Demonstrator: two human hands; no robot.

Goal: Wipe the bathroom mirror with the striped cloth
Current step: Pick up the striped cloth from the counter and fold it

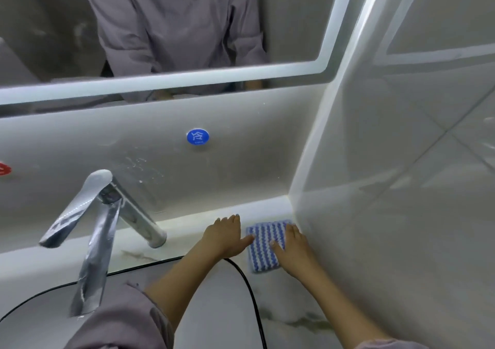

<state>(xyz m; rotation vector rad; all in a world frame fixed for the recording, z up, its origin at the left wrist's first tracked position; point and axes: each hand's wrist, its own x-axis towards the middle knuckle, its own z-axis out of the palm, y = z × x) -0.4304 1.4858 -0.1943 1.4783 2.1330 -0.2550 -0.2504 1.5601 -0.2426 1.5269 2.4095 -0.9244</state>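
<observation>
Nearest the camera: grey sleeve (120, 322) at the bottom edge, both forearms bare and reaching forward over the basin (222, 308) with its thin black rim. Marbled tabletop (281, 318) to the right of it. Tap (107, 214) stands at the left, spout pointing toward the camera. Left hand (223, 237) lies flat on the tabletop, fingers straight and gripping nothing, thumb tip just touching the left edge of the striped cloth (263, 244). Right hand (293, 252) rests palm-down on the cloth's right half, fingers spread and straight, pressing rather than gripping. Cloth sits in the far right corner of the tabletop, close against the side wall (401, 161), not yet lifted. It looks like a ribbed blue-and-white knit: likely light, soft and floppy, not slippery, nothing to break. Best taken by bunching it from the top or pinching the free left edge, then spread flat under the palm for wiping. Beyond it, the back wall carries a round blue sticker (197, 137), with pale splash marks behind the tap; a red sticker (4, 168) is cut off at the left edge. Farthest, the mirror (187, 27) with a lit strip (160, 82) along its lower border reflects a grey shirt. Its top and left side run out of frame. Cannot tell where the glass is dirty, whether the cloth is folded or damp, or how much of it the right hand covers.
</observation>
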